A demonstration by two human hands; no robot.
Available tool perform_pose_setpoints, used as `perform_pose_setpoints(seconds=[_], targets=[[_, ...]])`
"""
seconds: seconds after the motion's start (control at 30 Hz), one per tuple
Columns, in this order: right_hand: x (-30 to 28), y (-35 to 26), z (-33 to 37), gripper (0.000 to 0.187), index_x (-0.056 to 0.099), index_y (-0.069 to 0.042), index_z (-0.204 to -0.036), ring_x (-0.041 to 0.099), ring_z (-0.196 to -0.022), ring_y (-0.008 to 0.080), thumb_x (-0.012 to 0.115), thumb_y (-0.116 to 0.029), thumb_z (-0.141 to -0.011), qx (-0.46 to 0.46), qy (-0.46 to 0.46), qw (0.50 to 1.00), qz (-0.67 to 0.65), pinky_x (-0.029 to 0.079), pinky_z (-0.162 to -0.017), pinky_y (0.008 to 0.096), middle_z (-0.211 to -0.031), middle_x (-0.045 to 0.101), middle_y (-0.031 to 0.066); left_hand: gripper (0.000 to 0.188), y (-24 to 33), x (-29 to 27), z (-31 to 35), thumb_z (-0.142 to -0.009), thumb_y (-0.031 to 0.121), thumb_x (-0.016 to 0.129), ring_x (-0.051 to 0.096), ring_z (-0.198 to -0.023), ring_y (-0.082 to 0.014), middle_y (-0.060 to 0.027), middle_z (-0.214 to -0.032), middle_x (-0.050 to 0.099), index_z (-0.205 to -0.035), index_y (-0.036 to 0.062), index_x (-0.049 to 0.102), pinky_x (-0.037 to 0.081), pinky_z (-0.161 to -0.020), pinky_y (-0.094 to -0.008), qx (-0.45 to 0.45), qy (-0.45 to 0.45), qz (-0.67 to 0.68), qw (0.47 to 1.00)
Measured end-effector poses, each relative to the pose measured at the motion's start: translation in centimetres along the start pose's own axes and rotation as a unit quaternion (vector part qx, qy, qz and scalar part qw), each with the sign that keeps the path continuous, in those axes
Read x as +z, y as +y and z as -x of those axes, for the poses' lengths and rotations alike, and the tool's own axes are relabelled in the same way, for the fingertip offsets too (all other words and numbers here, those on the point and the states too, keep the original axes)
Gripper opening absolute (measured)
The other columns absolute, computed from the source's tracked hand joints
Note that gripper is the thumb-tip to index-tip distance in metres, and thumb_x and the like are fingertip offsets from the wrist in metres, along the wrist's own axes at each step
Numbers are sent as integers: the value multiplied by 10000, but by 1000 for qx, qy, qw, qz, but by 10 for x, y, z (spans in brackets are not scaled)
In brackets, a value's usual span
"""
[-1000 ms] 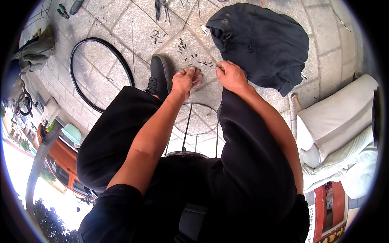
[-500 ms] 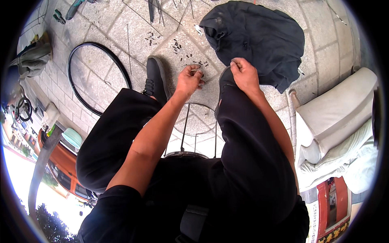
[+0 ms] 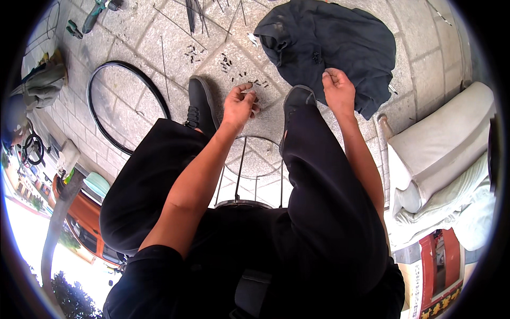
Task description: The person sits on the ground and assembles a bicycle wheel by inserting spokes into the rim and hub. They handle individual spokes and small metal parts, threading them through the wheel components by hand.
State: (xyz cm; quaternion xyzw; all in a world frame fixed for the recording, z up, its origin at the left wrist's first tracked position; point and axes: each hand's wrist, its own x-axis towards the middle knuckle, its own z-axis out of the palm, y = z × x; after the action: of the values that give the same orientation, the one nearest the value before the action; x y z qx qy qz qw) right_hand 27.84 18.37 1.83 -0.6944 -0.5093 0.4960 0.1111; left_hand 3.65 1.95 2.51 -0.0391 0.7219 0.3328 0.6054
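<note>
My left hand (image 3: 240, 108) hovers over the stone paving between my shoes, its fingers loosely curled and apart. Just beyond its fingertips lie several small black pieces (image 3: 258, 82), short and stick-like; more black pieces (image 3: 226, 63) are scattered farther off. Nothing shows clearly in that hand. To the right, my right hand (image 3: 339, 90) has thumb and fingers pinched together beside my right shoe, above the near edge of a dark cloth garment (image 3: 350, 42). What the pinch holds, if anything, is too small to make out. A little cluster of black bits (image 3: 317, 57) rests on the garment.
A black wheel rim (image 3: 95, 101) lies left of my left shoe (image 3: 201, 103). Long thin rods (image 3: 191, 16) lie at the far side, near a power drill (image 3: 94, 16). A pale padded seat (image 3: 435, 127) stands at the right. Below me is a round metal-framed stool (image 3: 254, 175).
My right hand has moved right and slightly away from me, over the garment's edge, still pinched. My left hand stays near the black pieces. The whole view has shifted slightly.
</note>
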Motion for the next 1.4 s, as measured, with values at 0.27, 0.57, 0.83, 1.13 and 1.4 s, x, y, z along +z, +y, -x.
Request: perform_pose_setpoints(seconds=[0.27,0.57,0.83,1.13,1.4], targets=[[-5,-12,-25,317,723,-41,-1250,745,-921,268,700,-167,-959,-93,-9,985,147,577,-881,372,-1087,745,138,351,-32,-5,22,-1048,170,659,678,-662,-151,-75,-985,695,-1354,8,609,470,-511,-275,-69,-12,-1,998],[-7,-38,-23,293,698,-98,-1252,724,-1005,354,669,-193,-977,-164,-62,957,232,572,-908,456,-1164,708,131,344,-32,7,27,-1056,200,668,685,-710,-134,-58,-1002,691,-1348,25,616,476,-556,-264,-85,-41,-8,996],[-13,-32,-41,232,678,-52,-1187,698,-1104,374,666,-148,-976,-282,-91,880,372,576,-957,487,-1179,693,160,393,-24,12,27,-1055,208,660,690,-730,-129,-74,-1051,706,-1391,13,603,486,-565,-264,-69,-60,-26,995],[-20,-25,-56,169,639,-38,-1110,716,-1020,386,664,-147,-983,-327,-141,851,387,582,-923,489,-1106,693,177,404,-14,19,29,-1054,221,670,690,-739,-127,-71,-1056,700,-1390,6,601,478,-565,-256,-68,-65,-41,995],[-25,-25,-62,178,640,-65,-1146,718,-998,393,655,-127,-980,-363,-157,837,378,579,-897,504,-1119,692,179,386,-15,18,26,-1052,213,678,701,-732,-129,-81,-1066,707,-1371,3,619,481,-552,-250,-62,-67,-43,995]])
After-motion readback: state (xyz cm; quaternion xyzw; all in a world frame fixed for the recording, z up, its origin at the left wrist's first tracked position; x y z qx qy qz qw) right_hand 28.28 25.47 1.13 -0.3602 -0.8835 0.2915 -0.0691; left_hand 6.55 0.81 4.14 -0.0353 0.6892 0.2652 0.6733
